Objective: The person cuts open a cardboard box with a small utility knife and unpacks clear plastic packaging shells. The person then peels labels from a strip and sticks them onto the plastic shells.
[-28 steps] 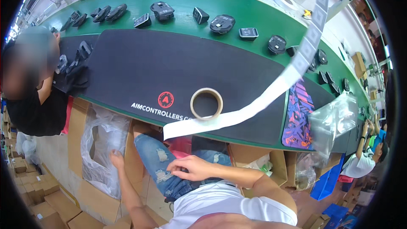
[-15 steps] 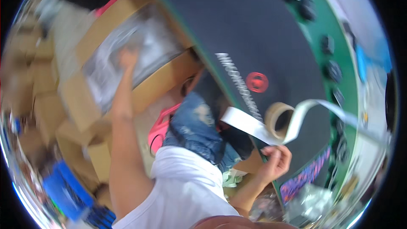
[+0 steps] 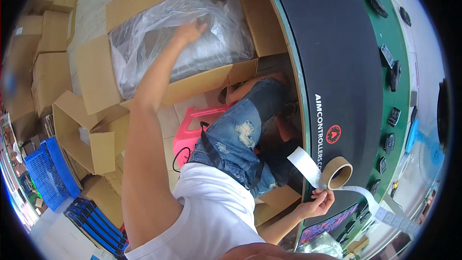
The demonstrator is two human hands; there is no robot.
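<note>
My left hand (image 3: pixel 190 32) reaches into a long open cardboard carton (image 3: pixel 192 89). Its fingers are closed on the loose clear plastic bag (image 3: pixel 144 29) that lines the carton; the fingertips partly blend into the film. Grey, flat-looking contents show through the plastic. At the table's near edge, my right hand (image 3: pixel 321 203) pinches a white label strip (image 3: pixel 308 167) beside its cardboard-core roll (image 3: pixel 337 173). One end of the strip sticks up to the left. The other runs right across the table, with printed squares along it.
A black desk mat (image 3: pixel 341 67) covers much of the green table (image 3: pixel 399 96), where several dark controllers (image 3: pixel 395 76) lie along the far side. A pink stool (image 3: pixel 187 127) stands below the carton. Stacked cardboard boxes (image 3: pixel 50 74) and a blue crate (image 3: pixel 50 168) fill the left.
The view has turned and steadied, so carton and table sit differently in it. My left hand stays in the carton on the plastic; my right still pinches the label strip by the roll.
</note>
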